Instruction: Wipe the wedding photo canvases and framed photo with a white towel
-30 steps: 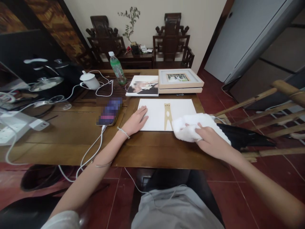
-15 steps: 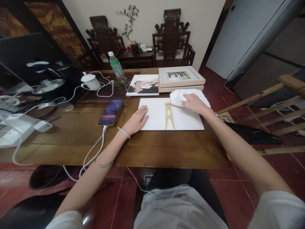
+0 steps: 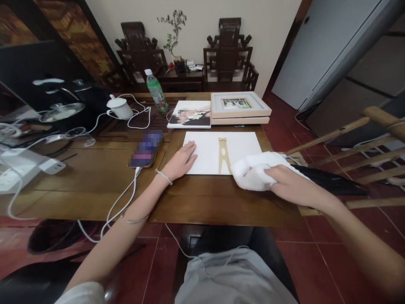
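A white board [image 3: 205,158] lies flat on the wooden table, with a tan cat-headed, long-legged shape [image 3: 222,145] at its middle. My left hand [image 3: 182,162] rests with outstretched fingers on the board's left edge. In my right hand [image 3: 284,183] is a bunched white cloth [image 3: 253,169], which covers the board's near right corner and hangs past its edge onto the table. The fingers of that hand are pressed into the cloth and partly hidden by it.
Behind the board are a photo panel [image 3: 190,120] and stacked wooden picture frames [image 3: 242,120]. A phone [image 3: 145,150] with a charging cable lies to the left. Farther off stand a green bottle [image 3: 156,93], a lidded white cup [image 3: 122,109] and a pot [image 3: 63,114].
My right hand has drawn the white cloth from the board's far right corner toward me, to its near right corner. My left hand has stayed on the board's left edge.
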`<state>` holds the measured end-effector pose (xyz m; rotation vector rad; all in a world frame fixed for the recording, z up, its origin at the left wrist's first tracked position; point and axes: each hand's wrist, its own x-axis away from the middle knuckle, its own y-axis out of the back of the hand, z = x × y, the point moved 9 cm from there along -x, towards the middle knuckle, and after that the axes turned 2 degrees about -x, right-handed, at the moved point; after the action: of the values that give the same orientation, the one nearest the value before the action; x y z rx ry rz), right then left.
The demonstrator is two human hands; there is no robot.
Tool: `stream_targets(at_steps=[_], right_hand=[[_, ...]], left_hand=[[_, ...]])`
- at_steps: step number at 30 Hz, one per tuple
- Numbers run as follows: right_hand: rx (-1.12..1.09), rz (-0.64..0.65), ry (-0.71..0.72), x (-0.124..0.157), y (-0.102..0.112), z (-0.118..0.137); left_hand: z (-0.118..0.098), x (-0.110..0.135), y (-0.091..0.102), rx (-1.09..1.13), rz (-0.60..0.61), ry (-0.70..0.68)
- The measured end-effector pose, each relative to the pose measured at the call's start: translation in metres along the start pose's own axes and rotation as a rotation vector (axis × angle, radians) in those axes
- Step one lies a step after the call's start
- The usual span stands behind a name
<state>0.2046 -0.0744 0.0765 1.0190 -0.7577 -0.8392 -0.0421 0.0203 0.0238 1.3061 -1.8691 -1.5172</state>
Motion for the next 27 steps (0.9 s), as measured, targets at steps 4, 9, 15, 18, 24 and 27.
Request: stream_targets(at_steps=[4,9,15,18,24,27], right_hand=[[-0.086,-0.054,-0.044,-0.045,0.019,-0.021],[-0.237,-0.343,-0.183,-0.115,0.039,-0.036],[-0.139,-0.304,-0.07,-0.152,0.016,0.018],[0.023,-0.246,0.036,-0.131,-0.006,0.048],[0.019,-0.118,0.184,-0.058,-0.035,0.087],[0.006,-0.067,0.226,-0.041,-0.038,0.096]], left_hand=[[0.0,0.0,0.0,0.003,-0.004,-0.006],[-0.001,0.0,0.002,0.005,-0.001,-0.005],[0.0,0.0,0.002,0.002,0.012,-0.01],[0.001,-0.001,0.0,0.006,0.012,-0.013],[0.0,-0.001,-0.001,0.004,-0.008,-0.012],[-0.001,-0.001,-0.001,-0.004,-0.012,-0.009]])
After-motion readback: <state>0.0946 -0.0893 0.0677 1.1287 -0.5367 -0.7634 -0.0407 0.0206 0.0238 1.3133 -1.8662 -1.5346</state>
